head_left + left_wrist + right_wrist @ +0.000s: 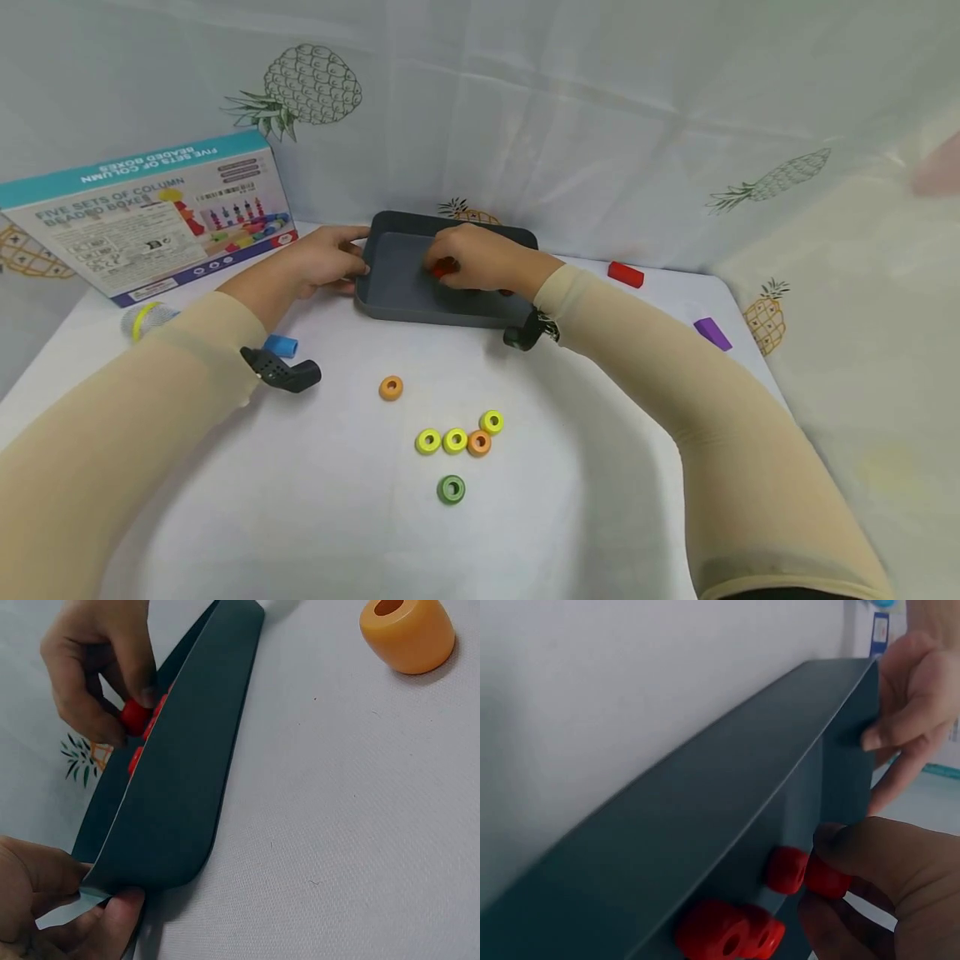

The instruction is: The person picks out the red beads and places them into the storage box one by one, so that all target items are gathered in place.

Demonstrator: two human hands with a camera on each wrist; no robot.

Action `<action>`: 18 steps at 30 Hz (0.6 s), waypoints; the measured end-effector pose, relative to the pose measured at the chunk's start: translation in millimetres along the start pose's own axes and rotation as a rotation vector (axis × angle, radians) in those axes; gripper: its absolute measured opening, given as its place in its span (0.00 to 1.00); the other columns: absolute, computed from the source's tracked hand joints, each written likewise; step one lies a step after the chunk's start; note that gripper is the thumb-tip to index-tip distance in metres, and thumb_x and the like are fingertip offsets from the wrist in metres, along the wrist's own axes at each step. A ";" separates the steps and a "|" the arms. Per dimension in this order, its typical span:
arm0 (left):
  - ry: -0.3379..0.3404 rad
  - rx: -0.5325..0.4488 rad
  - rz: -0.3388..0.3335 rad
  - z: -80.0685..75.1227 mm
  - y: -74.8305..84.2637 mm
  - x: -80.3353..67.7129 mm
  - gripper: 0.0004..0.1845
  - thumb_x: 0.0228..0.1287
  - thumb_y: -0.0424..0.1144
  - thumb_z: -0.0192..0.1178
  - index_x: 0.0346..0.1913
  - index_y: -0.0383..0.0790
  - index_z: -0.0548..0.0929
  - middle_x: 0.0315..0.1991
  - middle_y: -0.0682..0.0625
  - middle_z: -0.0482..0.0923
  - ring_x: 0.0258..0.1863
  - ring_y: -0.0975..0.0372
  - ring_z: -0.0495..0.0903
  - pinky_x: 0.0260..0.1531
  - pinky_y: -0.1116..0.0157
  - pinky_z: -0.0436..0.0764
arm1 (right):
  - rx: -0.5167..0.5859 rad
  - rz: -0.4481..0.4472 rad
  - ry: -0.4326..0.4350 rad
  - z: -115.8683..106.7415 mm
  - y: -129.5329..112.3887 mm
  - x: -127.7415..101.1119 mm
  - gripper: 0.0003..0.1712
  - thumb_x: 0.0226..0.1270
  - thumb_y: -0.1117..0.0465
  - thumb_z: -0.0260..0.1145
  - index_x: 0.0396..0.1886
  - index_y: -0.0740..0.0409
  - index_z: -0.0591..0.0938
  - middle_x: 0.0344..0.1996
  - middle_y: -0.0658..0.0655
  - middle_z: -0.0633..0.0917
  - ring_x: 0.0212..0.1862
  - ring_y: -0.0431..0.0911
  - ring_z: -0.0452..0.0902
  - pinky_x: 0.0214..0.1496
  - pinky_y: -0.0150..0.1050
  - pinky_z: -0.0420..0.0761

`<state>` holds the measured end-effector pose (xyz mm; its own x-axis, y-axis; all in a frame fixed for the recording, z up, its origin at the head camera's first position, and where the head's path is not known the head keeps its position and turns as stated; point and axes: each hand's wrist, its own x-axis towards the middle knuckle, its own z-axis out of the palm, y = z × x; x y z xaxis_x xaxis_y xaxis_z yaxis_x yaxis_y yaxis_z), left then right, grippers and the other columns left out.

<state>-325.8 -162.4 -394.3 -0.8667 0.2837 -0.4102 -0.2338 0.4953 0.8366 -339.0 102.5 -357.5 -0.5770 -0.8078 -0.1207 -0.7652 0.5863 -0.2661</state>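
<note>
A dark grey tray (408, 314) stands at the back of the white table. My left hand (324, 257) grips its left end wall, with the thumb and fingers on either side of the rim in the right wrist view. Over the inside of the tray, my right hand (480, 254) pinches a red bead (829, 877) between thumb and fingers. Several other red beads (714, 930) lie in the tray along its near wall; in the head view my right hand and wrist mostly hide them.
Yellow beads (428, 442), orange beads (479, 443) and a green bead (452, 490) lie on the table in front. A printed box (172, 217) stands back left, near a blue piece (281, 346). To the right are a red block (626, 274) and a purple block (712, 333).
</note>
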 end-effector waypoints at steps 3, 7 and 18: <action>0.000 0.001 -0.004 0.7 1.6 -0.5 0.42 0.73 0.32 0.55 0.83 0.53 0.49 0.69 0.36 0.63 0.52 0.50 0.73 0.45 0.63 0.85 | -0.009 0.008 -0.019 0.7 4.2 -0.3 0.17 0.68 0.62 0.68 0.56 0.55 0.86 0.51 0.50 0.83 0.49 0.43 0.77 0.54 0.37 0.77; -0.003 0.001 -0.010 1.0 3.1 -1.6 0.42 0.73 0.31 0.55 0.83 0.54 0.49 0.69 0.36 0.62 0.53 0.49 0.73 0.46 0.63 0.85 | -0.031 0.015 -0.046 1.1 3.0 0.0 0.16 0.68 0.63 0.67 0.55 0.56 0.86 0.51 0.51 0.83 0.49 0.44 0.77 0.54 0.38 0.77; -0.001 -0.004 -0.005 0.9 1.1 0.2 0.42 0.73 0.31 0.55 0.83 0.52 0.49 0.69 0.36 0.63 0.53 0.49 0.73 0.43 0.64 0.85 | -0.051 0.030 -0.087 7.2 4.3 2.0 0.13 0.69 0.64 0.67 0.51 0.56 0.86 0.48 0.51 0.83 0.47 0.45 0.76 0.52 0.40 0.78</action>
<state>-325.8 -161.1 -393.8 -0.8648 0.2823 -0.4152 -0.2400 0.4938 0.8358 -341.4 103.0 -365.8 -0.5742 -0.7911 -0.2111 -0.7631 0.6105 -0.2122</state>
